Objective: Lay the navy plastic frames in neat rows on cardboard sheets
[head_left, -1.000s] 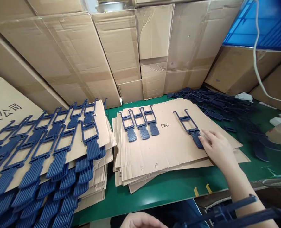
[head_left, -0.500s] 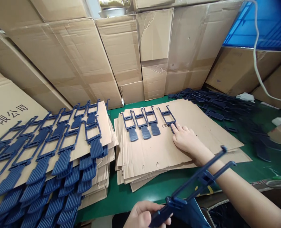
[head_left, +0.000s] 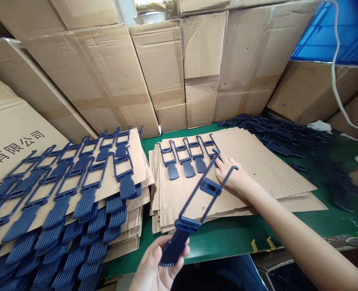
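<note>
My left hand (head_left: 163, 260) is closed around the ribbed flat end of a dark blue plastic bracket (head_left: 186, 224), whose long open frame with hooked tips points up and to the right. At the cardboard stack (head_left: 242, 178), my right hand (head_left: 231, 173) has its fingers on the lower end of another blue plastic bracket (head_left: 208, 143); the held bracket partly hides those fingers. Left of it, three more such brackets lie in a row, among them the closest bracket (head_left: 200, 163), ribbed ends toward me.
To the left, a layered pile of cardboard and blue brackets (head_left: 57, 212) covers the green table (head_left: 227, 238). A loose heap of dark blue parts (head_left: 275, 131) lies at the back right. Tall cardboard boxes (head_left: 106, 72) wall off the back, and a white cable (head_left: 334, 68) hangs at right.
My right hand has slid the fourth bracket left, close beside the third. My left hand has moved left, and its bracket now stands more upright in front of my right hand.
</note>
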A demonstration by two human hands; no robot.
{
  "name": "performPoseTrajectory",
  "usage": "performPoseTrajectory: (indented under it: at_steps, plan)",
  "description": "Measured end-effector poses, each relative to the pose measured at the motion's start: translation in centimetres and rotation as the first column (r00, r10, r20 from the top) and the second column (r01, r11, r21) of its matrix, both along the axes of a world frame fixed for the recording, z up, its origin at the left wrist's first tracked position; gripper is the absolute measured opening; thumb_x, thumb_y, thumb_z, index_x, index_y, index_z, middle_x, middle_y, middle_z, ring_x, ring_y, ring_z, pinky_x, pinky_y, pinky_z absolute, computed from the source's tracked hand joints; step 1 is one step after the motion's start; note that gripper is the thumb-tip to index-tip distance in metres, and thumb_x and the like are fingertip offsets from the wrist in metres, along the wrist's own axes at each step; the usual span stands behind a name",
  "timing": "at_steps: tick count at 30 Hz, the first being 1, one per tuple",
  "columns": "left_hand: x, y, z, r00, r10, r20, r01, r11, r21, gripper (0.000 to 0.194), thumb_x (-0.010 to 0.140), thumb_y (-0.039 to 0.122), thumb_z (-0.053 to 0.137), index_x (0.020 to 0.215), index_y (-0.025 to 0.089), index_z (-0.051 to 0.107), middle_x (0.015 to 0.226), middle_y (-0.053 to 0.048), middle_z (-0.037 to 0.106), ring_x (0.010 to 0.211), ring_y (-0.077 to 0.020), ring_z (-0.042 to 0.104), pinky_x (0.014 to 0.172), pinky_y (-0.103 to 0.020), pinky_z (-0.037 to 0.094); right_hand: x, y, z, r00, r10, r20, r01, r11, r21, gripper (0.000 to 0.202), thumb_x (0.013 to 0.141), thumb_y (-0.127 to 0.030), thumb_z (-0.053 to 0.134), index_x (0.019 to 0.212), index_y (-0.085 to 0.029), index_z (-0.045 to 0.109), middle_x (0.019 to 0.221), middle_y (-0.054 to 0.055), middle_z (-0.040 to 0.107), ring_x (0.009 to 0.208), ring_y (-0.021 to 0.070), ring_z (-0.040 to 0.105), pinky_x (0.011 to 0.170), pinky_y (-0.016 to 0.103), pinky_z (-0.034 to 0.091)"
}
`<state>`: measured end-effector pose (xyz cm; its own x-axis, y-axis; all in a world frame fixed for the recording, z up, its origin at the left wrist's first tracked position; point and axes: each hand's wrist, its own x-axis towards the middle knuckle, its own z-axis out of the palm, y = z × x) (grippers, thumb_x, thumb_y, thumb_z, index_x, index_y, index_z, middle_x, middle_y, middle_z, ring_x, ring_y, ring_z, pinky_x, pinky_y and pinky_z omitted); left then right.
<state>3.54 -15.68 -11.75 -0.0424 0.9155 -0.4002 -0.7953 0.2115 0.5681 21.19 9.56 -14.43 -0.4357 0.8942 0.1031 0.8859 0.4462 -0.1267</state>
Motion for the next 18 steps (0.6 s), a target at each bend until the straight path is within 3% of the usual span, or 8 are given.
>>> performPoseTrajectory:
  at_steps: [3, 5, 6, 8, 10, 14, 18]
  plan:
    - [-0.5, 1.2, 0.4, 0.998, 0.06, -0.001, -0.059, 0.996, 0.063, 0.023, 0.073, 0.029, 0.069, 0.093, 0.017, 0.071, 0.103, -0.013, 0.068, 0.093, -0.0207, 0.065, 0.077, -0.021, 0.052, 0.1, -1.1, 1.4, 0.985, 0.01, -0.173, -0.013, 1.0, -0.016, 0.052, 0.089, -0.031, 0.026, 0.137, -0.015, 0.038, 0.14, 0.012, 0.035, 0.12, 0.0314, 0.039, 0.094, 0.048, 0.035]
    - [-0.4, 2.5, 0.4, 0.995, 0.099, 0.001, -0.098, 0.99, 0.102, 0.023, 0.077, 0.027, 0.065, 0.098, 0.019, 0.069, 0.108, -0.012, 0.066, 0.097, -0.021, 0.063, 0.079, -0.023, 0.052, 0.0, -2.8, 2.5, 0.892, 0.032, -0.45, -0.104, 0.985, -0.135, 0.05, 0.09, -0.036, 0.026, 0.131, -0.016, 0.046, 0.135, 0.01, 0.043, 0.117, 0.0267, 0.043, 0.096, 0.044, 0.035]
    - [-0.2, 3.2, 0.2, 0.993, 0.117, -0.007, -0.115, 0.986, 0.121, 0.023, 0.078, 0.026, 0.063, 0.1, 0.019, 0.069, 0.109, -0.011, 0.066, 0.098, -0.0212, 0.063, 0.08, -0.024, 0.053, -0.1, -3.8, 3.0, 0.808, 0.021, -0.588, -0.202, 0.949, -0.243, 0.049, 0.091, -0.041, 0.027, 0.126, -0.017, 0.052, 0.129, 0.01, 0.05, 0.11, 0.0239, 0.049, 0.093, 0.041, 0.039]
    - [0.6, 4.8, -0.1, 0.989, 0.144, -0.046, -0.135, 0.979, 0.156, 0.024, 0.079, 0.024, 0.062, 0.102, 0.018, 0.068, 0.109, -0.011, 0.066, 0.098, -0.021, 0.063, 0.08, -0.025, 0.053, -0.5, -5.8, 3.5, 0.64, -0.084, -0.764, -0.439, 0.776, -0.453, 0.05, 0.088, -0.05, 0.033, 0.114, -0.017, 0.06, 0.112, 0.009, 0.06, 0.088, 0.0183, 0.057, 0.076, 0.033, 0.047]
    - [1.8, 6.5, -0.4, 0.988, 0.131, -0.08, -0.114, 0.975, 0.188, 0.026, 0.079, 0.023, 0.062, 0.104, 0.016, 0.067, 0.108, -0.011, 0.066, 0.097, -0.0202, 0.063, 0.08, -0.025, 0.053, -0.9, -7.4, 3.6, 0.516, -0.208, -0.831, -0.578, 0.631, -0.517, 0.047, 0.084, -0.055, 0.043, 0.101, -0.016, 0.063, 0.094, 0.008, 0.064, 0.073, 0.014, 0.056, 0.061, 0.027, 0.046]
    - [4.5, 8.9, -0.5, 0.995, 0.036, -0.095, -0.011, 0.969, 0.248, 0.028, 0.081, 0.026, 0.059, 0.107, 0.016, 0.065, 0.106, -0.01, 0.067, 0.099, -0.0192, 0.062, 0.081, -0.024, 0.052, -1.1, -8.2, 3.1, 0.321, -0.42, -0.849, -0.564, 0.636, -0.528, 0.038, 0.075, -0.052, 0.059, 0.077, -0.014, 0.059, 0.067, 0.001, 0.056, 0.059, 0.0088, 0.051, 0.052, 0.02, 0.038]
    - [5.6, 8.9, -1.0, 0.949, -0.047, -0.311, 0.117, 0.97, 0.211, 0.035, 0.086, 0.033, 0.051, 0.118, 0.02, 0.059, 0.119, -0.009, 0.061, 0.109, -0.0203, 0.057, 0.09, -0.029, 0.047, 0.6, -6.8, 3.0, 0.236, -0.55, -0.801, -0.561, 0.596, -0.574, 0.04, 0.068, -0.051, 0.067, 0.08, -0.015, 0.057, 0.064, 0.0, 0.055, 0.054, 0.0075, 0.049, 0.051, 0.02, 0.037]
